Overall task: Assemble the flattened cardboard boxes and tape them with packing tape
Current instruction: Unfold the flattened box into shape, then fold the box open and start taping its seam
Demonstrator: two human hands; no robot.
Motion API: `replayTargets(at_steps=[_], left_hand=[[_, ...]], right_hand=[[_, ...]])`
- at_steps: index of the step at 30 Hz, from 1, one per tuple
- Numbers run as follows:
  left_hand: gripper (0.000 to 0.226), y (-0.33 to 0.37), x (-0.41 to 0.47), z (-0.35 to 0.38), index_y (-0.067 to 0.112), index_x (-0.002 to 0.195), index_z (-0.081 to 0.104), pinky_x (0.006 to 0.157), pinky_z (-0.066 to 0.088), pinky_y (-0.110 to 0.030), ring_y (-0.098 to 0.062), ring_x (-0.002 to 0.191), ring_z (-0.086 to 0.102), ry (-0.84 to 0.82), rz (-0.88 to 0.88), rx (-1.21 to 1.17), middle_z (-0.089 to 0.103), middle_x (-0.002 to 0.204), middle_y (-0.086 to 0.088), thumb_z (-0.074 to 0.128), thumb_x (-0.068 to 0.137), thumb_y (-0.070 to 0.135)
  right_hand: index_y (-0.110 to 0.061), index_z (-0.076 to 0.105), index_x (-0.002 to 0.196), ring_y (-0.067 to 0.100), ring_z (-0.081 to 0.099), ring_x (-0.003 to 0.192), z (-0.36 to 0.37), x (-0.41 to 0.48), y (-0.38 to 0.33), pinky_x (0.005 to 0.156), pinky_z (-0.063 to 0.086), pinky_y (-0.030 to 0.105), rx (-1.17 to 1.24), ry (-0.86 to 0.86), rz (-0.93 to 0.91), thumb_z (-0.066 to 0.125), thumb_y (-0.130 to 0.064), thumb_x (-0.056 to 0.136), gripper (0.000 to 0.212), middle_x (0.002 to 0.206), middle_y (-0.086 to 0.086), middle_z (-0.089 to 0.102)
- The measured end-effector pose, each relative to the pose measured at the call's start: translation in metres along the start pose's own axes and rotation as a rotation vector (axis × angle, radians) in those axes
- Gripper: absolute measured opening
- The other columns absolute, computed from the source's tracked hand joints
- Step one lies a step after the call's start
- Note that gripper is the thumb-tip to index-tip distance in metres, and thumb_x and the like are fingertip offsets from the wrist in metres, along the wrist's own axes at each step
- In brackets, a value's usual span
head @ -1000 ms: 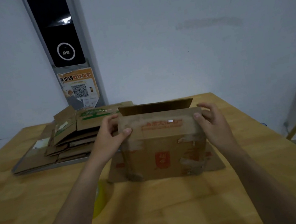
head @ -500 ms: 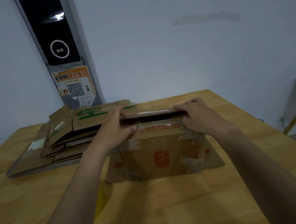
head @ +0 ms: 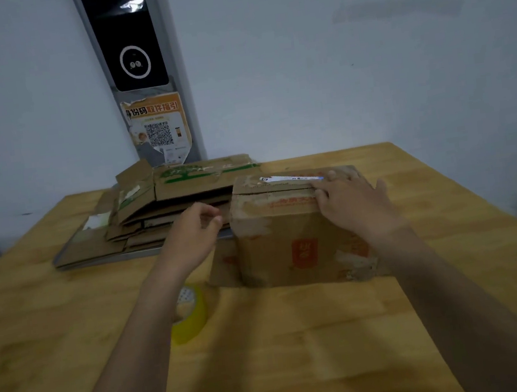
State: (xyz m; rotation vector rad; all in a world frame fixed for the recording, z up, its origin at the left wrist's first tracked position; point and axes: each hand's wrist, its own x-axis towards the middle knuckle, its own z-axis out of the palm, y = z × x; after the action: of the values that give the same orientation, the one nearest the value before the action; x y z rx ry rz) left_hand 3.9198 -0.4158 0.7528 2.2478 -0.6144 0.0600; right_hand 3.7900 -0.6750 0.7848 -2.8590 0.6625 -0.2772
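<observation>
Presently, the cardboard box (head: pixel 299 243) stands upright near the middle of the bench (head: pixel 303 347), with its top flaps folded down and meeting along a seam that runs from 9 to 3 o'clock. A white label (head: pixel 291 177) lies on the far flap.

My right hand (head: pixel 350 203) lies palm down on the top of the box at its 3 o'clock end. The fingers are straight and spread, and they press across the seam onto both flaps. My left hand (head: pixel 193 234) hangs just beside the box at its 9 o'clock side. Its fingers are loosely curled, it holds nothing, and I cannot tell whether the fingertips touch the box wall.

A roll of yellow packing tape (head: pixel 191 319) lies on the bench at 7 o'clock from the box, partly hidden under my left forearm. A stack of flattened boxes (head: pixel 166 208) lies at 10 o'clock from the box, near the far edge of the bench; the top one carries green print.

On the wall at 11 o'clock, a dark panel (head: pixel 128 38) with a white ring is mounted upright. An orange and white sticker (head: pixel 157 127) with a square code sits directly below it.
</observation>
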Motion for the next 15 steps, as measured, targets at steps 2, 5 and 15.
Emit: replayTargets(at_steps=[2,5,15], left_hand=[[0.022,-0.023,-0.013,-0.005,0.026,0.113,0.062,0.082,0.054,-0.034,-0.016,0.110,0.062,-0.138,-0.175,0.114,0.063,0.112,0.010,0.064,0.098,0.043],[0.069,-0.049,-0.036,-0.005,0.017,0.143,0.046,0.101,0.051,-0.040,-0.024,0.124,0.056,-0.462,-0.331,0.413,0.050,0.141,-0.004,0.076,0.088,0.048],[0.061,-0.063,-0.062,-0.011,0.031,0.148,0.051,0.075,0.047,-0.031,-0.025,0.124,0.059,-0.299,-0.264,0.425,0.053,0.149,-0.004,0.070,0.093,0.013]], right_hand=[[-0.045,0.040,0.149,0.025,0.014,0.154,-0.001,-0.001,-0.001,0.114,0.017,0.072,0.019,-0.002,0.016,0.023,-0.039,0.107,0.046,0.166,-0.011,0.025],[-0.045,0.039,0.151,0.025,0.016,0.154,-0.001,-0.005,-0.002,0.113,0.024,0.069,0.021,-0.005,0.026,0.022,-0.041,0.107,0.047,0.166,-0.012,0.024],[-0.045,0.042,0.149,0.024,0.024,0.150,-0.004,-0.016,0.003,0.109,0.031,0.060,0.031,0.009,-0.009,0.025,-0.047,0.105,0.047,0.159,-0.012,0.036]])
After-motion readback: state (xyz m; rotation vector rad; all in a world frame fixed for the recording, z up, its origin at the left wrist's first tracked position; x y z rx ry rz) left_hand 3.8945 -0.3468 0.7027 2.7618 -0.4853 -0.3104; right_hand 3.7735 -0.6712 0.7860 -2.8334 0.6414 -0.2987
